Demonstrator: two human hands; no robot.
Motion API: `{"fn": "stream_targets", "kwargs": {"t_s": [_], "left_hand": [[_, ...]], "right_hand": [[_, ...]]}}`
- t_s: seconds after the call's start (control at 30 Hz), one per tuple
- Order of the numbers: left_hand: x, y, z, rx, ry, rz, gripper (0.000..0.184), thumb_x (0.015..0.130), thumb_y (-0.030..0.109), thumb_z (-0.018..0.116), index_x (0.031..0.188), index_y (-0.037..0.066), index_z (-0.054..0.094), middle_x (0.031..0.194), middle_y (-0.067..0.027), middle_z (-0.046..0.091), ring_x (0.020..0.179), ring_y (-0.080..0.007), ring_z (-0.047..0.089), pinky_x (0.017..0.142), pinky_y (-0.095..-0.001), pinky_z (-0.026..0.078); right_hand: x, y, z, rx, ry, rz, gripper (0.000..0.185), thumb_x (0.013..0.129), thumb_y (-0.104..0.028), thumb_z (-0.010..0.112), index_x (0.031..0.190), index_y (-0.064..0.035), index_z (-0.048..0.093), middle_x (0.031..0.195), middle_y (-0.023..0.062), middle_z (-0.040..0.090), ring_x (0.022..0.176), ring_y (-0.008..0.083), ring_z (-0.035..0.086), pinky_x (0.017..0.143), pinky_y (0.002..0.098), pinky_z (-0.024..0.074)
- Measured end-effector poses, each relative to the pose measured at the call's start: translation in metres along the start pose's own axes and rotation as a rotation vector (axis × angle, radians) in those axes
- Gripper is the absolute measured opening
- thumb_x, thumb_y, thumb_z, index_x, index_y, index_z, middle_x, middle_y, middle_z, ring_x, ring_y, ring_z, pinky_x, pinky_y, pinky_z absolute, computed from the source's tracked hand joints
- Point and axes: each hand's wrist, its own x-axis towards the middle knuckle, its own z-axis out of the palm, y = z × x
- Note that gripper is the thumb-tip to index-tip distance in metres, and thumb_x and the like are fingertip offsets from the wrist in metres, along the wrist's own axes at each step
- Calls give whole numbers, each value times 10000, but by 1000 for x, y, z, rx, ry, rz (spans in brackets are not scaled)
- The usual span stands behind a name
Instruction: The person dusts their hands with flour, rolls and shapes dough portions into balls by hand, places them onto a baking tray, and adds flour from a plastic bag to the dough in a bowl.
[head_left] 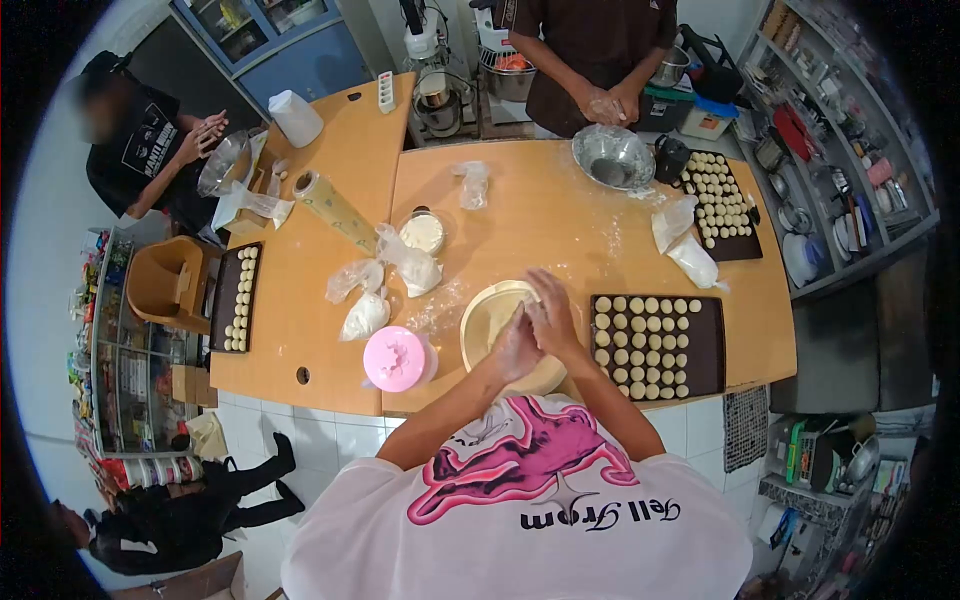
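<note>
Both of my hands are pressed together over a pale round bowl [478, 318] at the table's front edge. My left hand [517, 348] has flour on it and lies palm against the other; its fingers are partly covered. My right hand [549, 308] rests over it with its fingers close together. Anything between the palms is hidden. Right of the bowl, a dark tray [708, 345] carries rows of small round dough balls [637, 341]. A container with a pink lid [394, 359] stands to the left, near bags of white powder [366, 315].
A plastic wrap roll [335, 212] and a small bowl of white powder [422, 232] sit farther back. Across the table, one person [597, 60] stands by a metal bowl [613, 157]; another person [150, 140] works at the left. More dough trays lie at the back right [728, 205] and left [237, 298].
</note>
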Motion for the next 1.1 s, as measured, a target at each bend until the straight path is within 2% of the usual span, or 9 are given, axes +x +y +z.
{"fn": "stream_targets", "kwargs": {"t_s": [0.13,0.27,0.3,0.43,0.57,0.73,0.8,0.9,1.1], "left_hand": [[15,11,-20,15,57,93,648,908,609,292,1365,153,345,1391,-39,377,1292,-204,337,1074,-381,276],[-2,30,-6,-145,-14,182,671,917,585,282,1382,102,300,1388,-113,374,1289,-266,341,1078,-430,275],[-3,30,-8,-172,-248,54,694,907,608,274,1393,113,288,1398,-118,361,1297,-265,333,1085,-427,260],[-6,13,2,6,-84,-51,735,903,621,229,1420,99,239,1478,-113,243,1337,-266,278,1109,-424,203],[5,32,-24,-226,-241,195,768,890,632,263,1426,83,216,1486,-142,210,1351,-282,251,1112,-438,197],[-14,30,5,-213,-267,-76,795,884,629,285,1429,57,195,1488,-154,194,1372,-281,205,1108,-447,203],[4,29,-20,-356,-330,-185,795,880,634,287,1426,62,204,1488,-151,194,1375,-277,197,1107,-464,198],[-2,43,-3,-246,-321,69,782,874,644,282,1424,90,225,1491,-138,192,1386,-264,172,1101,-512,173],[-21,16,24,-37,-203,-12,814,830,718,287,1411,148,297,1480,-103,240,1362,-276,227,1101,-428,202]], "right_hand": [[-14,-19,12,181,-266,-77,475,950,-304,387,1337,-29,409,1427,154,331,1369,327,204,1108,440,145],[-13,-30,-4,111,-371,-140,487,924,-245,433,1360,-38,374,1405,174,360,1350,372,223,1106,458,138],[-6,-24,-7,10,-344,-128,484,921,-244,438,1355,-40,381,1405,174,361,1349,375,225,1105,461,140],[-6,-21,2,116,-298,-216,474,914,-242,454,1340,-41,404,1401,180,363,1341,365,254,1098,456,165],[-15,-45,-10,175,-496,-238,519,924,-265,463,1371,-26,352,1448,176,289,1359,310,240,1104,414,175],[4,-38,-21,-29,-358,-110,573,936,-350,390,1400,-28,299,1465,206,232,1377,359,154,1119,418,102],[-4,-54,-9,35,-486,-193,584,923,-327,404,1411,-34,273,1460,220,235,1370,375,168,1113,438,119],[-4,-98,-32,74,-747,-326,532,917,-264,431,1390,-44,328,1450,218,260,1365,374,189,1104,456,143],[10,-58,-21,-77,-399,-310,451,890,-245,471,1288,-33,448,1386,200,357,1317,377,271,1091,479,189]]}}
